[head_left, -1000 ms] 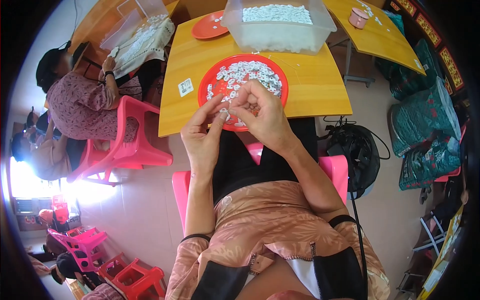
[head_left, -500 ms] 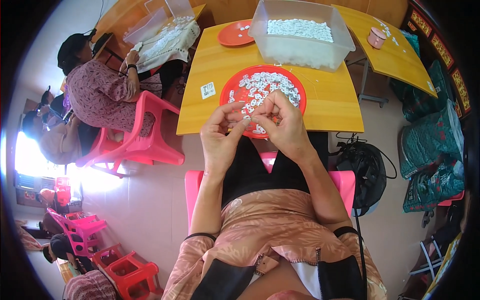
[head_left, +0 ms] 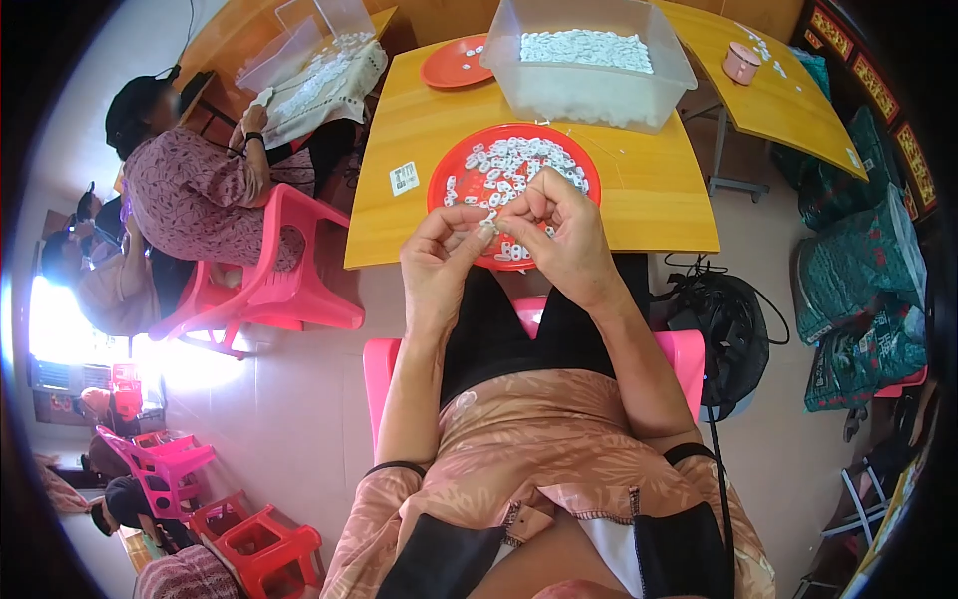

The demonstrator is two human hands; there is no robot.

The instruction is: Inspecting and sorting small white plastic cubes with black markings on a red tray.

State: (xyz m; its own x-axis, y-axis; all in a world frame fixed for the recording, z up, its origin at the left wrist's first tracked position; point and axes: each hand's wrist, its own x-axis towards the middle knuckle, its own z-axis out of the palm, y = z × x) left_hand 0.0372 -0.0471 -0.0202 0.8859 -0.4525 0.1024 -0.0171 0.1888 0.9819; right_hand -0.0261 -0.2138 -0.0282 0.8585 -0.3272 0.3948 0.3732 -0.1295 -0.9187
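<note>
My left hand [head_left: 437,262] and my right hand [head_left: 561,236] meet fingertip to fingertip over the near rim of a red plate [head_left: 446,175]. Between the fingertips both hands pinch a small white piece [head_left: 488,228]. The plate lies on a yellow table [head_left: 649,190] and carries several small white pieces [head_left: 514,165]. Behind the plate stands a clear plastic tub [head_left: 589,95] filled with more white pieces. Whether a thread runs through the pinched piece is too small to tell.
A second red plate [head_left: 451,66] lies at the far left of the table. A person in a patterned top [head_left: 195,195] sits on a pink chair [head_left: 289,270] to my left. A black bag [head_left: 728,334] and green sacks [head_left: 863,290] lie on the floor at right. Pink and red stools [head_left: 239,534] stand lower left.
The view has shifted, so table and plate sit a little lower and further right in the picture. My hands stay joined over the plate's near rim, fingers working the small piece.
</note>
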